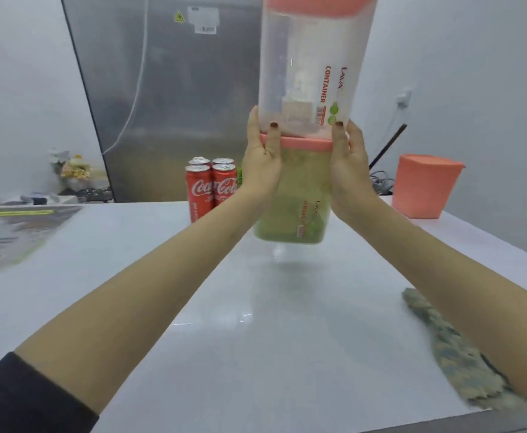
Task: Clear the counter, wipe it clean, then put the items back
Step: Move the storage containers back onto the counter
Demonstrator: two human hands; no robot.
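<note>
Just above a white worktop (193, 307), a person carries two stacked pink-lidded containers during a kitchen clean-up. The left hand (262, 160) and right hand (348, 164) grip the lower container (299, 210), which holds something green, on either side at its lid. The thumbs reach up onto the base of the upper container (305, 76); the fingers behind are hidden. The stack appears to hang clear of the surface, with a shadow under it.

The tall upper container looks like the weak point. It is steadied only at its foot, so a tilt or a quick swing could tip it off the lid below, and it might spill. Four cola cans (212, 185) stand just behind the left hand and could be knocked over if the stack drifts that way. A pink tub (424, 185) stands to the right, and a cloth (452, 354) lies near the worktop's right edge, under the right forearm.
</note>
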